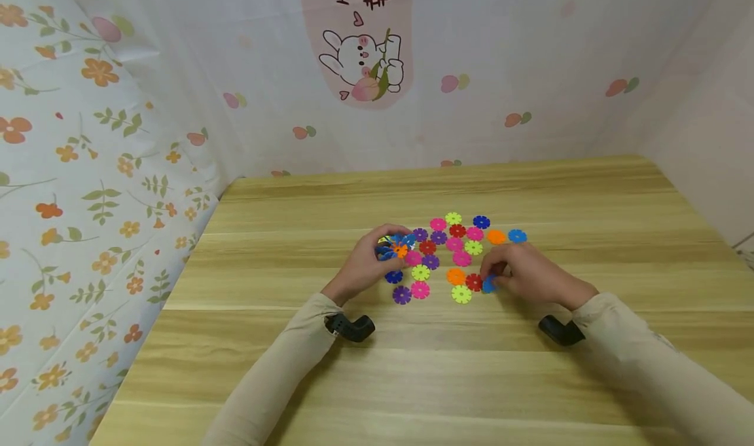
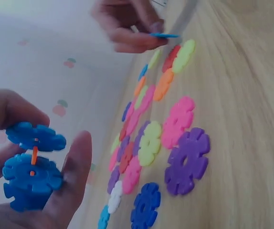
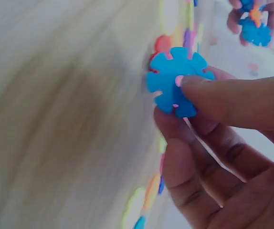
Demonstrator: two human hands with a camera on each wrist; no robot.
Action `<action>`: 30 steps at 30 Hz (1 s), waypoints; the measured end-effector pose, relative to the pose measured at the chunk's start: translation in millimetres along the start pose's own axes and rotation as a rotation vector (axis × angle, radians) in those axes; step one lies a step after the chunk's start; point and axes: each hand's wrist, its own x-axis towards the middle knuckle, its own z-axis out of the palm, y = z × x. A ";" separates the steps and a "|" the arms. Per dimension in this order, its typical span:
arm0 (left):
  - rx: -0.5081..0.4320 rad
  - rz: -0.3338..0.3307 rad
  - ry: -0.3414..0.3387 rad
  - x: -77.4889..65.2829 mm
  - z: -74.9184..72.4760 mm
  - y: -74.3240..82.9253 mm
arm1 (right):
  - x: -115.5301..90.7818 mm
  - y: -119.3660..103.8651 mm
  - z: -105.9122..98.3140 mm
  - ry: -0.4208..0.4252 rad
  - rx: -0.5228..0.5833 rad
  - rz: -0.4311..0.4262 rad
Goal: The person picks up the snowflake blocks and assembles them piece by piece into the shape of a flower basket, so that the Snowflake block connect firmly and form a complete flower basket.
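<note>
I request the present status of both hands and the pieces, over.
Left hand grips joined blue-and-orange discs. Right hand pinches one blue disc. Between them: more discs, spread on table.

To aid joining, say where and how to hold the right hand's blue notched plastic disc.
Probably pinch the thin blue disc across its faces near the rim, from the person's right: opposite notches are free, and a red notched plastic disc lies left.

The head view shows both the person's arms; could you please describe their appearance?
The left sleeve and right sleeve are beige, reaching the wrists. A dark, curved device sits at the left wrist, another at the right. The left hand and right hand are gloveless.
</note>
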 end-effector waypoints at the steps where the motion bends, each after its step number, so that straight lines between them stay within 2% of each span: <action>1: 0.007 0.010 0.009 0.4 1.6 0.0 | 2.3 -1.8 0.2 0.008 0.016 0.004; 4: 0.018 0.037 0.028 1.3 6.3 -0.5 | 11.1 -9.1 3.8 0.078 0.046 0.011; 10: 0.031 0.090 0.023 2.5 14.9 0.8 | 29.7 -25.2 17.0 0.408 0.087 0.011; 12: 0.054 0.116 0.021 3.2 17.1 2.9 | 35.0 -29.7 20.7 0.482 0.144 0.013; 15: 0.079 0.128 0.023 4.9 20.2 5.6 | 41.6 -35.6 25.3 0.520 0.225 0.010; 18: 0.102 0.113 0.032 5.8 22.3 8.3 | 47.3 -40.8 29.1 0.536 0.257 -0.005; 30: 0.087 0.083 0.047 6.0 27.2 11.1 | 54.0 -52.3 40.1 0.633 0.207 -0.085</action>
